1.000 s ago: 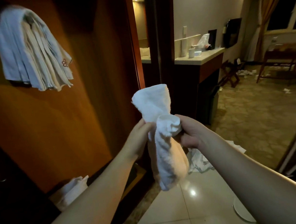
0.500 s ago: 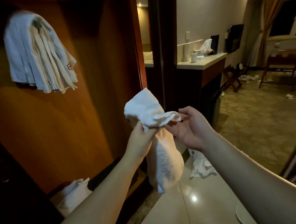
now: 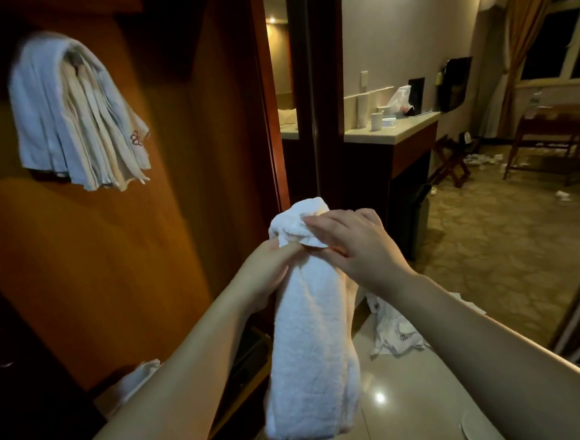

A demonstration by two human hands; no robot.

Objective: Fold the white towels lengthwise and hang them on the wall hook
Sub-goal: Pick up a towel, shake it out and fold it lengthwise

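Note:
A white towel (image 3: 311,349), folded into a long strip, hangs in front of me with its top end bunched over. My left hand (image 3: 268,269) grips the strip just under that bunched top. From the right, my right hand (image 3: 355,242) lies over the top fold, its fingers pinching a corner of the cloth. Several folded white towels (image 3: 75,111) hang over the wall hook on the wooden panel at upper left; the hook itself is hidden under them.
More white towels lie crumpled on the tiled floor (image 3: 396,332) to the right, and another one (image 3: 132,385) at lower left by the panel. A door frame (image 3: 307,91), a counter (image 3: 396,133) and a chair (image 3: 550,136) stand beyond.
My right hand has come over the towel's top and taken a corner, after opening beside it. The hanging strip has straightened out. The view has shifted a little, so the hung towels sit further right.

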